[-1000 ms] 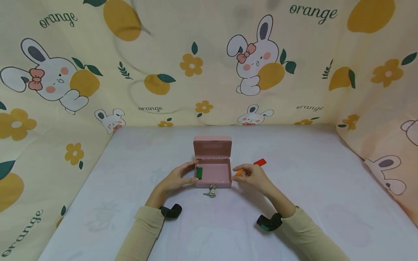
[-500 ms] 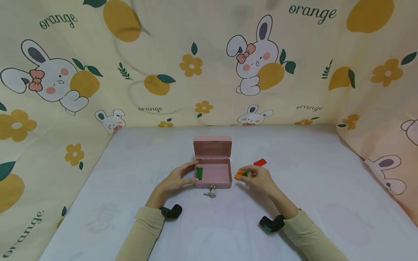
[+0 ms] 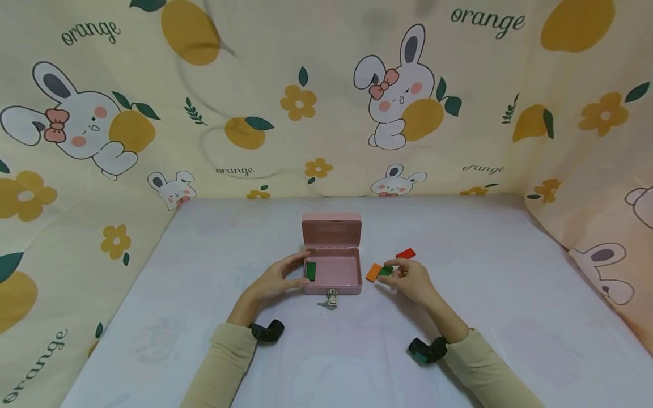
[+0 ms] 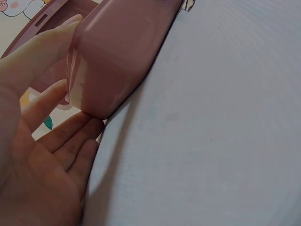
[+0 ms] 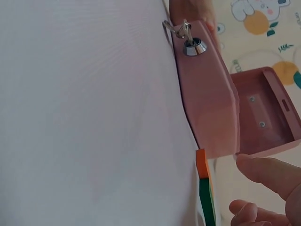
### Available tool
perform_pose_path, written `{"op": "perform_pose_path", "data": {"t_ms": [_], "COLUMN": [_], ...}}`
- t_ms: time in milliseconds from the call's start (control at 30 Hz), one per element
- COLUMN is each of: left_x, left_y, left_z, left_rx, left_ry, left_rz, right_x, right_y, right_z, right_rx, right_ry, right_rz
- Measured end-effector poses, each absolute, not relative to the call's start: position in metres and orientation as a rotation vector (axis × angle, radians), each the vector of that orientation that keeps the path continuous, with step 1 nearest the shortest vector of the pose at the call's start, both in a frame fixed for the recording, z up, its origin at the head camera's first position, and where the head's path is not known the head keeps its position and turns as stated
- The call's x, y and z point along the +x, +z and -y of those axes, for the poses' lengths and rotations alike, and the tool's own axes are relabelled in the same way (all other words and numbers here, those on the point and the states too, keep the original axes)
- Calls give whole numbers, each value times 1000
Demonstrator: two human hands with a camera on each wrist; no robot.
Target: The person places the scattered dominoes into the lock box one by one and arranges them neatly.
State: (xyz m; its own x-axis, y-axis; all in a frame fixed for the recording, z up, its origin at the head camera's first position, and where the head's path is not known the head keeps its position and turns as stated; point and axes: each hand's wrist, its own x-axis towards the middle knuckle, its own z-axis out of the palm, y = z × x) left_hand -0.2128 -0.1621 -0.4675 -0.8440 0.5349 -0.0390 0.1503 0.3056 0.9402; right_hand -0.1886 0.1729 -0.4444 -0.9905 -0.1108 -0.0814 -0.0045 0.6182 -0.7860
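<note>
A pink metal cash box (image 3: 333,289) stands with its lid (image 3: 331,231) raised. My left hand (image 3: 278,276) grips its left side, thumb at the front corner and fingers toward the back. Inside, along the left wall, lies a green block (image 3: 311,271). To the right of the box lie an orange block (image 3: 373,272) and another green block (image 3: 385,271), end to end. My right hand (image 3: 411,279) hovers at this green block, thumb and fingers parted. In the right wrist view, the thumb (image 5: 265,172) looks clear of the blocks.
A red block (image 3: 406,253) lies behind the right hand. Keys (image 3: 326,304) hang from the lock (image 3: 333,293) on the box's front. White cloth (image 3: 326,362) covers the table, and a patterned curtain (image 3: 245,85) rises behind it.
My right hand has shifted right, away from the box. The orange block and then the green one beside it have come into view. The left hand and the box stay put.
</note>
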Motion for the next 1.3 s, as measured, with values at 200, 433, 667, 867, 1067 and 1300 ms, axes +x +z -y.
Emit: {"op": "perform_pose_path", "data": {"t_ms": [200, 433, 667, 867, 1067, 1300], "left_x": [-213, -211, -212, -212, -212, -215], "left_y": [-471, -468, -465, -466, -468, -472], "left_z": [160, 162, 163, 163, 164, 165], "left_rx": [578, 593, 600, 607, 622, 665], "left_ry": [1531, 1526, 1534, 1539, 1562, 1593], "left_rz": [-2226, -2240, -2246, -2247, -2227, -2211], "right_x": [-186, -187, -192, -192, -192, -193], "right_y": [-447, -446, -446, -447, -447, -444], "right_z": [-178, -177, -175, -174, -172, -169], "right_rx": [-34, -22, 37, 44, 76, 60], "right_ry": [-1276, -1251, -1192, -1169, -1131, -1112], "right_rz": [-2722, -2746, -2801, -2808, -2814, -2836]}}
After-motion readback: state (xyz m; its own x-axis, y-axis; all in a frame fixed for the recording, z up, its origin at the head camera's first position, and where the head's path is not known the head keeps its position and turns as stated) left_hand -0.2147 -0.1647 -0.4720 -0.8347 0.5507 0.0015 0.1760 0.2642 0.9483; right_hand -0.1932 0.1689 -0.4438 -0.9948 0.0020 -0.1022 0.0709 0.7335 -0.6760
